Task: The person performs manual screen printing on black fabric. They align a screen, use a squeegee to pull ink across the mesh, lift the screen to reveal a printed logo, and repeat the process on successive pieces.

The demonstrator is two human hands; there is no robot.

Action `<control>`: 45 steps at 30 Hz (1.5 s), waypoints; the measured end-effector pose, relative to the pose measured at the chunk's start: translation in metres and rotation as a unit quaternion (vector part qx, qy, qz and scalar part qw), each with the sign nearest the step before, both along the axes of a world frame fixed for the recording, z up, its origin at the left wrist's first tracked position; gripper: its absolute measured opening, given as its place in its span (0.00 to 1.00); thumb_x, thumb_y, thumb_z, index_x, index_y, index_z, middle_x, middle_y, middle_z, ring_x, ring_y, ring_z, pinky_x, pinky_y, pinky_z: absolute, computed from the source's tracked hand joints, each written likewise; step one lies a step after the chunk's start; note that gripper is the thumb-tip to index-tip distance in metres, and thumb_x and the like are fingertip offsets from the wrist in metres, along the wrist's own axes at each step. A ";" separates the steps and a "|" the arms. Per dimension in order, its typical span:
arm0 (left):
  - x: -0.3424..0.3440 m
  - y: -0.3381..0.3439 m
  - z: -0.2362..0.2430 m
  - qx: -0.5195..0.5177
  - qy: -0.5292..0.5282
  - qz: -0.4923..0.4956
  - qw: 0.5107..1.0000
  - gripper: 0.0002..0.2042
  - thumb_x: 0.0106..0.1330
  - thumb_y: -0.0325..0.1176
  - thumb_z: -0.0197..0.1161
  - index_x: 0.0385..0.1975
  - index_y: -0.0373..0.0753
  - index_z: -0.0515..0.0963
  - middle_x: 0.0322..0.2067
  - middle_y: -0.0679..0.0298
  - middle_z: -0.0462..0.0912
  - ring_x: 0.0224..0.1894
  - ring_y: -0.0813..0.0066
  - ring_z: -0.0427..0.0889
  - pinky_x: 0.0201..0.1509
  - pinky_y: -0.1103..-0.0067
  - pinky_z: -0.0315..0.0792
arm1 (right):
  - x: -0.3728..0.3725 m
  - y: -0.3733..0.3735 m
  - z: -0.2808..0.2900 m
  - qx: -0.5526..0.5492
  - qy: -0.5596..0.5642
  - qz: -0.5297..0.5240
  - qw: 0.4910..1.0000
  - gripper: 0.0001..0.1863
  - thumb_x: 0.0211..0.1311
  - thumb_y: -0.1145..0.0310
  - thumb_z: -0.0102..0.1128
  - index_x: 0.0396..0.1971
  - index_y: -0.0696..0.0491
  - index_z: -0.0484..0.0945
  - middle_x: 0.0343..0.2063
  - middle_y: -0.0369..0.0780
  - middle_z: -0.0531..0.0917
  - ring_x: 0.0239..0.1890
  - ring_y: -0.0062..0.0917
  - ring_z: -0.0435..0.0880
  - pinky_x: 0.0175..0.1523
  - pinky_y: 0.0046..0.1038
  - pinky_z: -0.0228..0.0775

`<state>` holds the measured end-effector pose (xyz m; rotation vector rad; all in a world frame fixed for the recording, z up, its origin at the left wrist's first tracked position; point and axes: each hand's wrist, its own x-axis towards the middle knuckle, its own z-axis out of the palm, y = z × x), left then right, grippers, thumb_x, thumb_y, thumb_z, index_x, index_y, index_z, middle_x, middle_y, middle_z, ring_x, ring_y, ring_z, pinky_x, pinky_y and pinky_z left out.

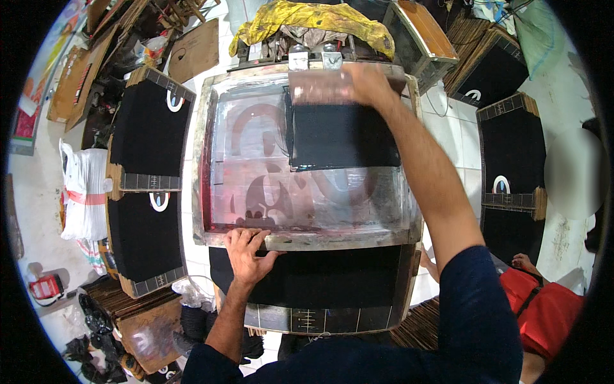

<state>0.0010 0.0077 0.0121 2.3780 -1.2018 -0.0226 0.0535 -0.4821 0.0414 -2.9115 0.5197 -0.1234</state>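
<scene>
A wooden-rimmed printing screen (pixel 320 240) lies before me, with dark curved shapes showing in its mesh. My left hand (pixel 249 257) is at the near rim, left of centre, its fingers hooked over the wood and its thumb out to the side. At the far side of the screen, my right hand (pixel 369 85) is closed on a wide brown squeegee (pixel 318 88), both blurred by motion. A black rectangular area (pixel 342 137) extends from the squeegee toward me on the mesh. Under the screen's near edge, a black panel (pixel 320 278) lies on a board.
Metal clamps (pixel 332 61) hold the screen's far edge, with a stained yellow cloth (pixel 313 20) behind. Black panels on boards stand left (pixel 150 128) and right (pixel 515 147). A person in red (pixel 543 307) is close at my right. Cardboard stacks (pixel 150 333) stand lower left.
</scene>
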 end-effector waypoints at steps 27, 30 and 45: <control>0.086 0.128 0.035 -0.339 -0.104 0.271 0.895 0.27 0.73 0.31 0.69 0.68 0.27 0.71 0.65 0.44 0.75 0.67 0.48 0.73 0.75 0.59 0.63 | -0.140 0.194 0.245 -0.102 -0.392 -0.201 0.892 0.21 0.72 0.46 0.61 0.36 0.49 0.88 0.35 0.42 0.87 0.42 0.41 0.87 0.48 0.44 0.78; 0.050 0.266 -0.128 0.002 0.158 0.429 0.889 0.20 0.80 0.40 0.58 0.52 0.24 0.82 0.48 0.36 0.85 0.55 0.42 0.84 0.62 0.60 0.76 | -0.119 0.179 0.282 -0.067 -0.297 -0.271 0.913 0.28 0.72 0.37 0.54 0.38 0.47 0.89 0.38 0.43 0.89 0.46 0.41 0.89 0.52 0.47 0.77; -0.201 0.356 -0.257 0.015 0.187 0.498 0.847 0.13 0.74 0.41 0.60 0.48 0.42 0.86 0.39 0.52 0.87 0.41 0.44 0.85 0.45 0.52 0.77 | -0.077 0.110 0.334 -0.058 -0.204 -0.264 0.941 0.34 0.74 0.34 0.48 0.48 0.49 0.89 0.35 0.40 0.91 0.46 0.35 0.89 0.53 0.38 0.73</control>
